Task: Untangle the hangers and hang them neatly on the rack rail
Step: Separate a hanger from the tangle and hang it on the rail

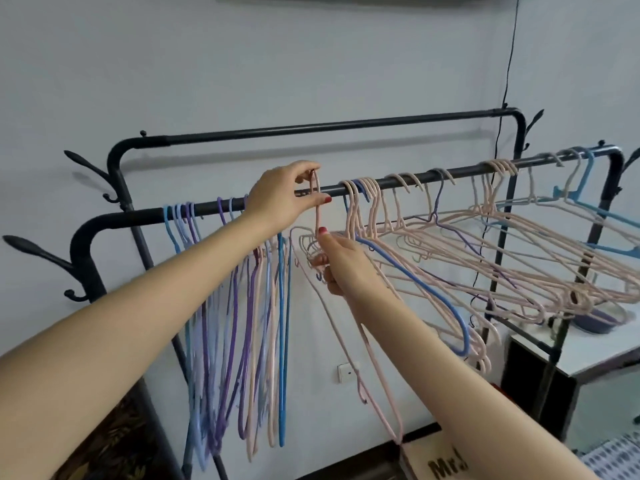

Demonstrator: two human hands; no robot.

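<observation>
While the left hand (287,197) pinches a pink hanger's (317,209) hook at the rail (415,176), the right hand (341,261) just below grips its neck; seating the hook comes next, I judge.

A pale pink thin wire hanger (349,327) hung with its hook at the black metal rack rail (433,175). Blue, purple and pink hangers (239,327) hung straight at the rail's left; tangled pink hangers (485,258) splayed sideways to the right.
</observation>
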